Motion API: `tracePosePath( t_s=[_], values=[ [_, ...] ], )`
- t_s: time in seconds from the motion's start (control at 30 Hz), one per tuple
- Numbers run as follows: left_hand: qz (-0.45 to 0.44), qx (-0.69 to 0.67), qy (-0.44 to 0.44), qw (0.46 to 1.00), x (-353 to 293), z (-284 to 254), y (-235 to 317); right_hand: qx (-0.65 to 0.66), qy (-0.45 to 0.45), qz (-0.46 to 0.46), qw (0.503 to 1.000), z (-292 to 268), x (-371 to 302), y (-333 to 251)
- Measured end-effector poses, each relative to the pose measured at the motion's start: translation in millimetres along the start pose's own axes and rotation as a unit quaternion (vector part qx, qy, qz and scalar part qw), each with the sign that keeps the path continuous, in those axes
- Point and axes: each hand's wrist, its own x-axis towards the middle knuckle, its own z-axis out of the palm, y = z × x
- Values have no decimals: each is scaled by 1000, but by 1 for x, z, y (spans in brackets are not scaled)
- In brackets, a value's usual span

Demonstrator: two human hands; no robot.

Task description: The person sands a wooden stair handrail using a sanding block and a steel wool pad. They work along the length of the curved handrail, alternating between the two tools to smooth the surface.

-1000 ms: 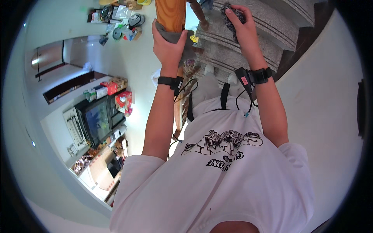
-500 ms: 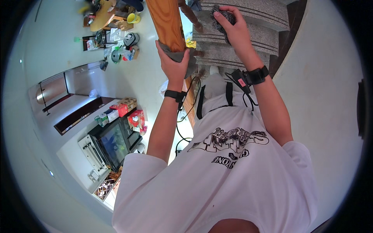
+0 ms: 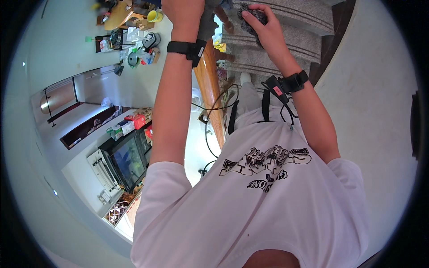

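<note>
My left hand (image 3: 184, 15) reaches up to the top edge of the view, its fingers cut off there. A grey cloth (image 3: 207, 23) is under that hand, pressed to the wooden handrail (image 3: 207, 80). The handrail's brown, glossy lower length runs down beside my forearm. Off to the right, my right hand (image 3: 271, 35) grips a dark grey fuzzy cloth (image 3: 246, 27) and holds it above the stairs, apart from the rail. Both wrists wear black straps with small devices.
Grey stone steps (image 3: 295, 47) descend ahead, with a pale wall (image 3: 371, 89) on the right. Dark cables (image 3: 210, 109) hang near my left side. Beyond the rail lie a room with a television (image 3: 127, 161), a yellow bucket (image 3: 154, 16) and a wooden table (image 3: 117, 17).
My left hand has slid forward and up along the handrail with the grey cloth, baring the rail behind it. My right hand has shifted only slightly, keeping its cloth.
</note>
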Motion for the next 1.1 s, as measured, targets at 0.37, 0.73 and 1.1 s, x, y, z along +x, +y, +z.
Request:
tracePosePath(
  t_s=[0.37,0.73,1.1],
  values=[
    [-158,28,-91,983,-293,-27,-91,27,-39,23,999,15,-6,23],
    [73,38,-23,996,-83,-9,-49,51,-53,23,997,25,1,11],
    [63,-4,54,997,-5,6,-4,38,-34,43,998,33,5,13]
  ],
)
